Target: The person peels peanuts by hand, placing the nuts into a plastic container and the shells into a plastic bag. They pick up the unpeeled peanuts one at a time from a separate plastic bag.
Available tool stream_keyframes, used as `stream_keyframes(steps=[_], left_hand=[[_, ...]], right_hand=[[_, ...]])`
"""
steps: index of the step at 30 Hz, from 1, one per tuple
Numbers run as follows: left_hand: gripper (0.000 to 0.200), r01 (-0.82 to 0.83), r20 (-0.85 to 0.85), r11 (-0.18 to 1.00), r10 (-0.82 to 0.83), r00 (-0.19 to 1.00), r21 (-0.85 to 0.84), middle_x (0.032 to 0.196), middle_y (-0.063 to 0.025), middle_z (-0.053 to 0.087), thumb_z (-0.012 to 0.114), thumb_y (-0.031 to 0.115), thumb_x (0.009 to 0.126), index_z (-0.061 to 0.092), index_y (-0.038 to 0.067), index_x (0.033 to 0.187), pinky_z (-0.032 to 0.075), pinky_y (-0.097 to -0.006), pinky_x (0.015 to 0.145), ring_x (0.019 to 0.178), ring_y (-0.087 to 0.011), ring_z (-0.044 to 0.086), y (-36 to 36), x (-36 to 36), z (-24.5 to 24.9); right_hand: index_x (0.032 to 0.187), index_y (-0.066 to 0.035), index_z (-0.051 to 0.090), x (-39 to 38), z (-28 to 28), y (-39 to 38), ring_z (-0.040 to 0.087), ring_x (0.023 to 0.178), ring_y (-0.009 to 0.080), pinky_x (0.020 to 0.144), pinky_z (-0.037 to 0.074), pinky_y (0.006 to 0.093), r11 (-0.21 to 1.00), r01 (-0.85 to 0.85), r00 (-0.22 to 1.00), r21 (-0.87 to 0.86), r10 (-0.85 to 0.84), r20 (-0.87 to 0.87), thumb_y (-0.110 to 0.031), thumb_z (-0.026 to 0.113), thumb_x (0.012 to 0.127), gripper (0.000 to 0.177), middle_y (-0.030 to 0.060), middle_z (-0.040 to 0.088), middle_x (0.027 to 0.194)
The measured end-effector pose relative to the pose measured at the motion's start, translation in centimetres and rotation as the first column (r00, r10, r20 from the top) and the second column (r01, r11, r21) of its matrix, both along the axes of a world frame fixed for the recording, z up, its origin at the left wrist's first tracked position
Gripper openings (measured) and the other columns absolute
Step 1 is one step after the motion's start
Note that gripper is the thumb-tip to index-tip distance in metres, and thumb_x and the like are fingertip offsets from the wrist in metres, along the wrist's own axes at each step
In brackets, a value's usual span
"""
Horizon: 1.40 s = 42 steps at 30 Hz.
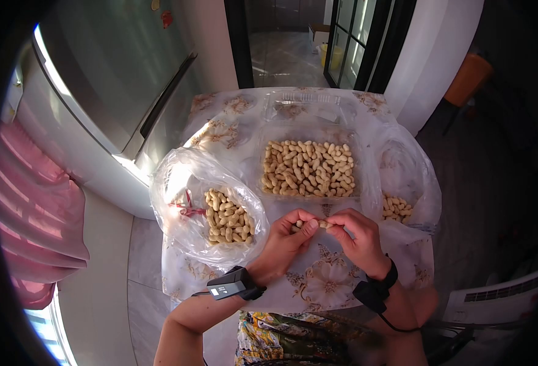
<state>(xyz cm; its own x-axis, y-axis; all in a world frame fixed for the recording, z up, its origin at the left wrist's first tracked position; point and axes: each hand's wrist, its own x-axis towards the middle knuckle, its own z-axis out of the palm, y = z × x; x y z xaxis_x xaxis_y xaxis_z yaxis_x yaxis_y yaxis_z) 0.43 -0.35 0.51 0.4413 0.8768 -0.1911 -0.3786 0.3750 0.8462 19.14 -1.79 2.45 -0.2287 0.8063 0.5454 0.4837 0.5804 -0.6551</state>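
Note:
My left hand (289, 236) and my right hand (358, 236) meet above the near middle of the table, both with fingers closed. Between their fingertips is an unshelled peanut (324, 224), pinched from both sides. Another pale peanut piece (296, 226) shows within the curled fingers on the left; whether it is whole is hidden. Just beyond the hands stands a clear plastic container (311, 199) filled with unshelled peanuts (308, 169). To the left, an open clear plastic bag (180, 235) holds more peanuts (227, 218). A second clear bag (406, 161) at the right has a smaller heap of peanuts (397, 208).
The table (330, 280) has a flowered cover. Behind the peanut container lies its clear lid (305, 108). A fridge (122, 73) stands close on the left, with a pink cloth (40, 213) nearer. A dark-framed glass door (360, 43) is beyond the table.

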Motion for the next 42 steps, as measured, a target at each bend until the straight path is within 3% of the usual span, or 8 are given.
stream_keyframes(steps=[12,24,32,34,42], left_hand=[[0.017,0.01,-0.004,1.0,-0.01,1.0,-0.022,0.068,0.0077,0.05,0.064,0.026,0.097,0.063,0.009,0.102,0.03,-0.0177,0.05,0.057,-0.0015,0.041,0.0,0.1,-0.3],[0.018,0.034,-0.035,0.998,-0.033,0.999,0.045,0.074,0.0082,0.054,0.065,0.023,0.096,0.061,0.009,0.106,0.032,-0.0169,0.054,0.063,-0.0005,0.043,-0.2,0.1,0.3],[0.018,0.099,-0.092,0.989,-0.089,0.992,0.111,0.091,0.0032,0.059,0.064,0.02,0.097,0.06,0.006,0.108,0.04,-0.0175,0.064,0.071,-0.0025,0.049,-0.2,0.3,-0.6],[0.017,0.095,-0.098,0.988,-0.084,0.992,0.12,0.09,0.0029,0.059,0.063,0.02,0.098,0.06,0.007,0.108,0.04,-0.0176,0.064,0.071,-0.0027,0.049,-0.1,0.2,-0.9],[0.011,0.066,-0.043,0.992,-0.062,0.997,0.109,0.087,0.0038,0.055,0.061,0.013,0.098,0.058,0.008,0.108,0.037,-0.0183,0.06,0.068,-0.0023,0.045,-0.1,0.1,-0.4]], right_hand=[[0.092,0.0,0.061,0.2,-0.1,-0.1,0.06,0.069,0.0273,0.059,0.047,0.035,0.999,-0.022,0.999,-0.032,0.023,0.025,-0.006,0.07,0.086,0.012,0.0102,0.06,0.081],[0.09,-0.002,0.062,-0.1,0.3,0.0,0.064,0.075,0.0267,0.064,0.051,0.0344,0.999,0.026,1.0,0.031,-0.026,-0.015,0.004,0.072,0.077,0.018,0.0092,0.063,0.087],[0.086,-0.004,0.064,0.0,0.2,0.0,0.066,0.076,0.0222,0.065,0.051,0.03,0.991,0.042,0.999,0.13,-0.042,-0.002,0.008,0.074,0.073,0.019,0.0074,0.064,0.088],[0.089,-0.005,0.064,0.0,0.4,-0.1,0.064,0.075,0.0247,0.063,0.051,0.0334,0.992,0.017,0.999,0.127,-0.02,0.027,0.008,0.072,0.073,0.022,0.0067,0.062,0.088],[0.092,-0.006,0.067,-0.3,0.9,0.1,0.065,0.076,0.0241,0.063,0.052,0.0334,0.99,-0.004,1.0,0.138,0.002,0.013,0.004,0.076,0.073,0.023,0.0065,0.066,0.09]])
